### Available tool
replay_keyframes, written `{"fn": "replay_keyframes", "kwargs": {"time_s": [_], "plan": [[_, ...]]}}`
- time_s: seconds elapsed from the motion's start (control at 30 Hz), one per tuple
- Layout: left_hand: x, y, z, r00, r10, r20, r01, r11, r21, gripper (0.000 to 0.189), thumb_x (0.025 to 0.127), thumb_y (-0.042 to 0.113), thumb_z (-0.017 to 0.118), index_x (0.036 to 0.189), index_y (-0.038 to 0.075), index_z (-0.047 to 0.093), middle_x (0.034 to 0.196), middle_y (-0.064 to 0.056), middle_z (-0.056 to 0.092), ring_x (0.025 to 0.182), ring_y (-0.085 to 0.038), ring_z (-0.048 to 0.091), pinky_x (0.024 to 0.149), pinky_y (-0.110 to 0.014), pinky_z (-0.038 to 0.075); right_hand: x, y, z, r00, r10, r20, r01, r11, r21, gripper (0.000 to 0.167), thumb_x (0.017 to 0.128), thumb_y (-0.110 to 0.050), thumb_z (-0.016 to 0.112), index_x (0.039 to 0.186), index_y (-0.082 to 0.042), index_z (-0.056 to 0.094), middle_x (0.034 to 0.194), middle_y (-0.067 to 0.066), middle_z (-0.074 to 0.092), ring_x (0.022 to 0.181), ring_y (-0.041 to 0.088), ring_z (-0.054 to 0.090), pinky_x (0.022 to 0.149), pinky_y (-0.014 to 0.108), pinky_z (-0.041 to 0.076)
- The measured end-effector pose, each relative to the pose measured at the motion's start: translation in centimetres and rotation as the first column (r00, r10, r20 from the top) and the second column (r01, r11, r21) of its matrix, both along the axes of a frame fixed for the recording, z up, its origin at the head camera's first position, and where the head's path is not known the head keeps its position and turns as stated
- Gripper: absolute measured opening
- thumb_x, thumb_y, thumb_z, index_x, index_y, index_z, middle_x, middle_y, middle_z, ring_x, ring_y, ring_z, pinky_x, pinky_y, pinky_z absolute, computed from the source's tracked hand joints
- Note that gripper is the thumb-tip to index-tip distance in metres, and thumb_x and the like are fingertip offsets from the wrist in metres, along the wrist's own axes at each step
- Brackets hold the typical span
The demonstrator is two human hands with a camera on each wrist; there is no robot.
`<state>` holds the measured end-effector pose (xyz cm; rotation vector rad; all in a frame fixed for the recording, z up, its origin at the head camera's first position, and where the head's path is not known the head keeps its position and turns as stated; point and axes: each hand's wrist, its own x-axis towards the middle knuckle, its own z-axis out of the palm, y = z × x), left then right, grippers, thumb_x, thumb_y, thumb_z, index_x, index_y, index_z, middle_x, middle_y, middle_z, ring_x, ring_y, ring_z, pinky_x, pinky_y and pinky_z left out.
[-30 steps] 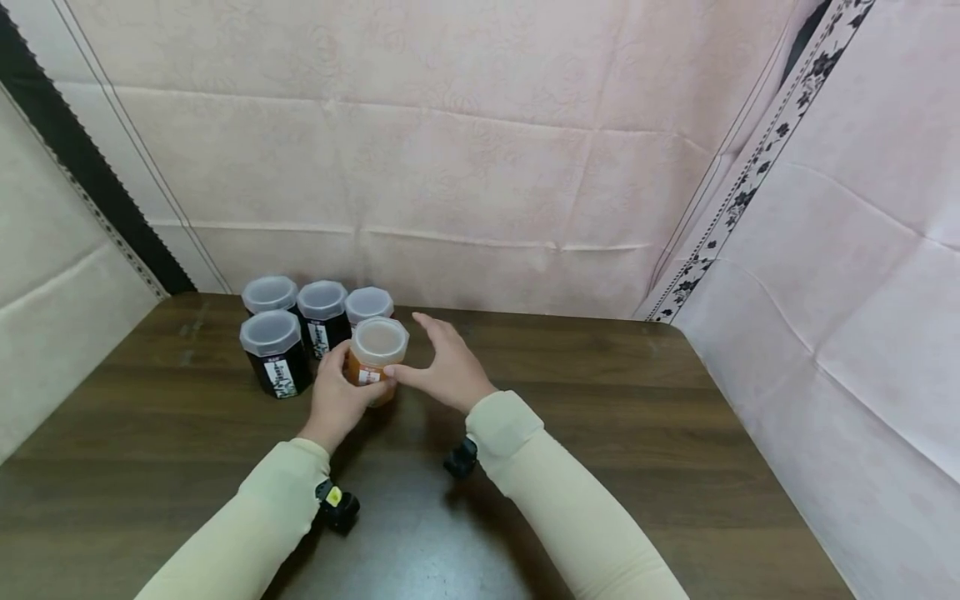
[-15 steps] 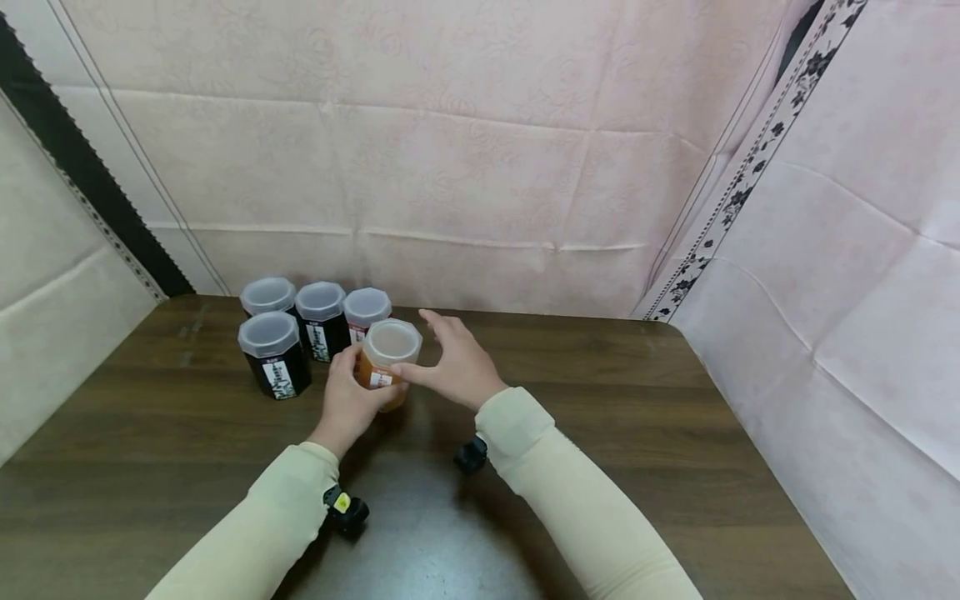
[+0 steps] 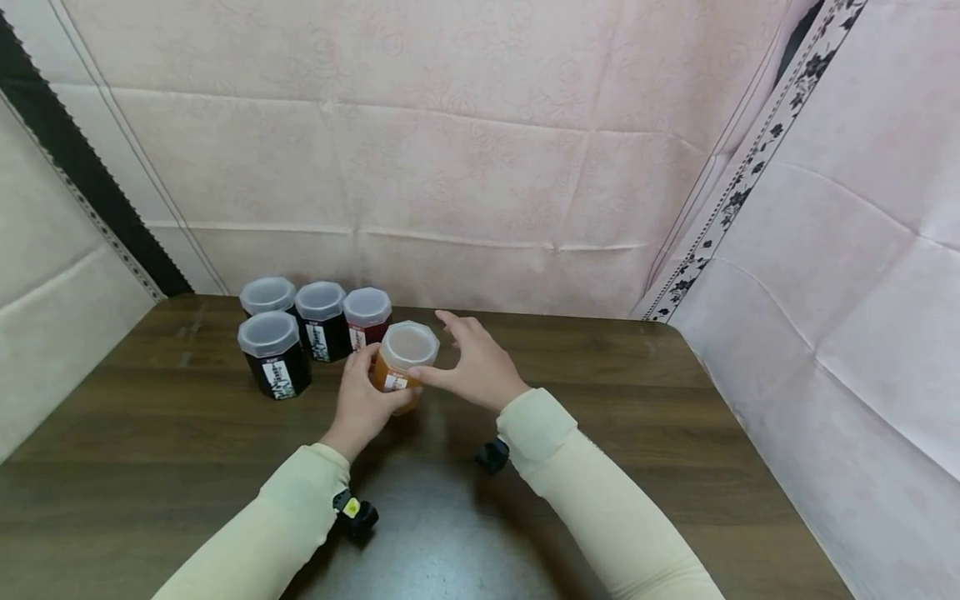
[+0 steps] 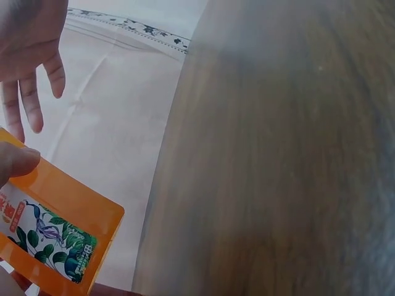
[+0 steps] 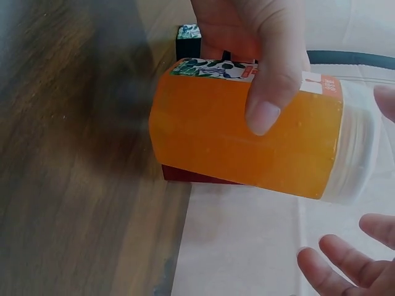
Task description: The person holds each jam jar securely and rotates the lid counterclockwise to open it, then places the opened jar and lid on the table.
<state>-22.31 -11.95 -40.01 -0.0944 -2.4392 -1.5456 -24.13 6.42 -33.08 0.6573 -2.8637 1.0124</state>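
Left hand [image 3: 363, 405] gripping orange jar [image 3: 407, 354], right hand [image 3: 478, 367] with fingers spread beside it, holding nothing, four jars [image 3: 277, 358] near.

Creased pale pink cloth [image 3: 450, 167] hangs behind a brown wood-grain table [image 3: 697, 442].

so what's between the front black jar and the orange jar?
Head view: going right from the front black jar, a strip of bare table, then the left hand, which grips the orange jar.
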Motion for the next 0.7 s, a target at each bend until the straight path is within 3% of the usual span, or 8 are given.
{"fn": "replay_keyframes", "kwargs": {"time_s": [0.37, 0.7], "plan": [[0.1, 1.3, -0.1, 0.999, -0.029, 0.039, 0.028, 0.999, 0.023, 0.08, 0.075, 0.015, 0.081, 0.14, 0.002, 0.037, 0.132, -0.019, 0.041, 0.121, -0.035, 0.041, 0.106, -0.056, 0.036, 0.5, 1.3, 0.6, 1.0, -0.006, -0.008, 0.006, 1.0, 0.011, 0.091, 0.076, -0.061, 0.071, 0.15, -0.024, 0.033, 0.137, 0.003, 0.047, 0.113, 0.02, 0.056, 0.083, 0.04, 0.053], [0.0, 2.7, -0.2, 0.999, -0.032, 0.025, 0.031, 0.999, 0.034, 0.079, 0.074, 0.015, 0.082, 0.139, 0.004, 0.038, 0.131, -0.017, 0.04, 0.121, -0.034, 0.04, 0.106, -0.056, 0.036, 0.9, 2.5, 1.1, 0.999, -0.032, -0.017, 0.033, 0.999, 0.043, 0.089, 0.077, -0.059, 0.071, 0.149, -0.023, 0.034, 0.134, 0.003, 0.049, 0.111, 0.021, 0.057, 0.082, 0.039, 0.054]]}}
